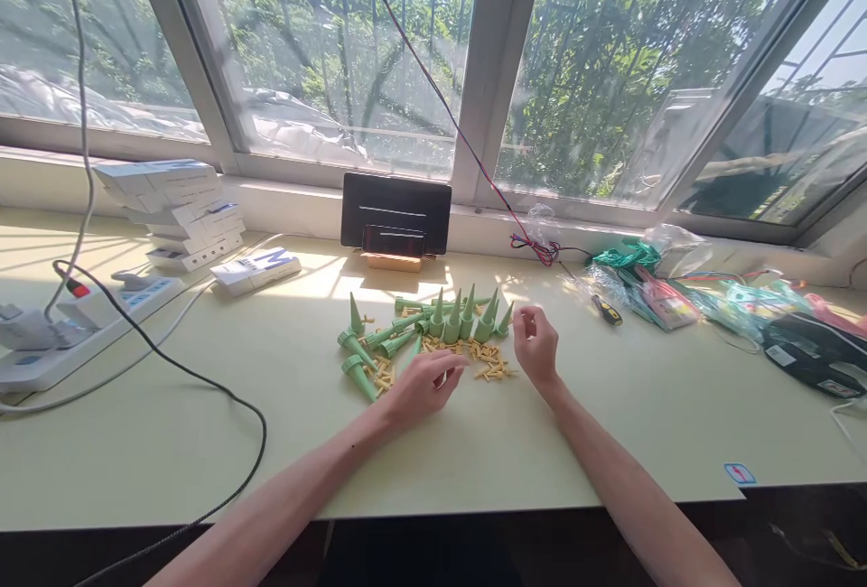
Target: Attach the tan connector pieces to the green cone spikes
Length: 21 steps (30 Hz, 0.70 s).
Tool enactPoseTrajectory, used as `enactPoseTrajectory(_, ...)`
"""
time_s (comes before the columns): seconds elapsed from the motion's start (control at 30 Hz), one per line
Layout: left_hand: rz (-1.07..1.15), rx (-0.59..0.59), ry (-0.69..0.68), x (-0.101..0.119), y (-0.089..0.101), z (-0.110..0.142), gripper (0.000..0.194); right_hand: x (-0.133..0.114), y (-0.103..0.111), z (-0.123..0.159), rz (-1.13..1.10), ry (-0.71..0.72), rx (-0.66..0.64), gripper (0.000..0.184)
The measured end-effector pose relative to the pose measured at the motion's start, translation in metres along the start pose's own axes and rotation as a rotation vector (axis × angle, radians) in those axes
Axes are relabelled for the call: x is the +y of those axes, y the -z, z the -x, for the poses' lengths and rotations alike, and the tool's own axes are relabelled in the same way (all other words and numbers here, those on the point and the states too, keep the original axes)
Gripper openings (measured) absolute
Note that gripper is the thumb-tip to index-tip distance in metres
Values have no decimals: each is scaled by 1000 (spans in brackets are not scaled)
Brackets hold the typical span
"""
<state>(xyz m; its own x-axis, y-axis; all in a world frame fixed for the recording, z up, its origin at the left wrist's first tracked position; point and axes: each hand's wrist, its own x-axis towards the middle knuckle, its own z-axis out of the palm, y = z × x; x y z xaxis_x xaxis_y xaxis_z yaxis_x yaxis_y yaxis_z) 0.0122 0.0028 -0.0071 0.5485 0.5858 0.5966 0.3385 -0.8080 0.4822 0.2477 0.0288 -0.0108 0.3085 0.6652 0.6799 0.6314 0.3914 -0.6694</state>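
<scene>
My left hand [430, 379] reaches over the near side of a pile of small yellow pegs [493, 361]. Its fingers are bent together toward the thumb, and what they hold, if anything, is too small to make out. My right hand [538, 345] is curled closed at the right end of a row of upright green plastic cones [467, 316]. Its fingertips touch the last, slightly tilted green cone [504, 320]. More green cones [358, 375] lie on their sides at the left, with yellow pegs among them. Another cone [355, 314] stands upright behind these.
A tablet [396, 208] and a phone [393, 242] lean on a wooden stand. Stacked white boxes [182, 208], a power strip [145, 298] and a black cable [230, 393] are left. A screwdriver [606, 310], plastic bags [650, 284] and a black case [813, 357] lie right.
</scene>
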Motion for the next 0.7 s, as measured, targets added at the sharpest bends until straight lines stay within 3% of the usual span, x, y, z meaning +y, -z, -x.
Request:
enactPoseTrajectory(0.27, -1, -3, -100, -3, 0, 0, 34, -4, -16, 8, -17, 37, -189, 33)
enactPoseTrajectory(0.7, 28, -94, -53, -1, -1, 2, 30, 0, -23, 2, 6, 78, -274, 34)
